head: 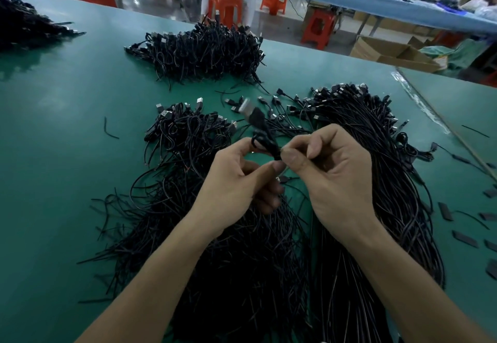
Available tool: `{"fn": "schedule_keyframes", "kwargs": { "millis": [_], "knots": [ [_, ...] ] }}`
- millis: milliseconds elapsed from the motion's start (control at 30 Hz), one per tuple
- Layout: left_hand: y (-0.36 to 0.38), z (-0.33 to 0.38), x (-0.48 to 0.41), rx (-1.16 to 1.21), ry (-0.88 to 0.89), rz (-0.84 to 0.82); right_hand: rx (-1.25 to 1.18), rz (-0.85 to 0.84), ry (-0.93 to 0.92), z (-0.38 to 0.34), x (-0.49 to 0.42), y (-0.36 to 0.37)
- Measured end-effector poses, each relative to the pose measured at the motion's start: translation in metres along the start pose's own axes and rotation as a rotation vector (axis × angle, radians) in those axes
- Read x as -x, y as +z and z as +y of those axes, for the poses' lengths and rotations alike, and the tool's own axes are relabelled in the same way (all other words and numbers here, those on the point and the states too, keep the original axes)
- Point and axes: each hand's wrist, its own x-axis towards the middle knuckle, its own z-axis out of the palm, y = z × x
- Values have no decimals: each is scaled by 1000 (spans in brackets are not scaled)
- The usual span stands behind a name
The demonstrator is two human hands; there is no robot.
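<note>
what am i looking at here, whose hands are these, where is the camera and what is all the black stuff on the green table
There is no machine: these are a person's two bare hands, filmed by one wide-angle camera worn on the head, looking forward and down. The left hand and the right hand both pinch one black USB cable, its metal plug pointing up and blurred. Below them is a green table bearing heaps of the same black cables: a far heap, a near left heap and a long bundle on the right. Small flat black pieces lie at the right edge. Orange stools stand behind.
</note>
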Motion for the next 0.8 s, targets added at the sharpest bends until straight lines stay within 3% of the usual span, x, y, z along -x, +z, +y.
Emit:
{"fn": "schedule_keyframes", "kwargs": {
  "millis": [233,433,567,800],
  "knots": [
    [2,6,-1,66,95,68,42,68,38,7,1,1],
    [3,6,1,-49,204,150,70,16,67,10,7,3],
    [-1,4,0,-32,224,98,54,-24,140,11,5,-1],
    [0,1,2,-402,408,83,-173,-22,325,16,3,-6]
  ]
}}
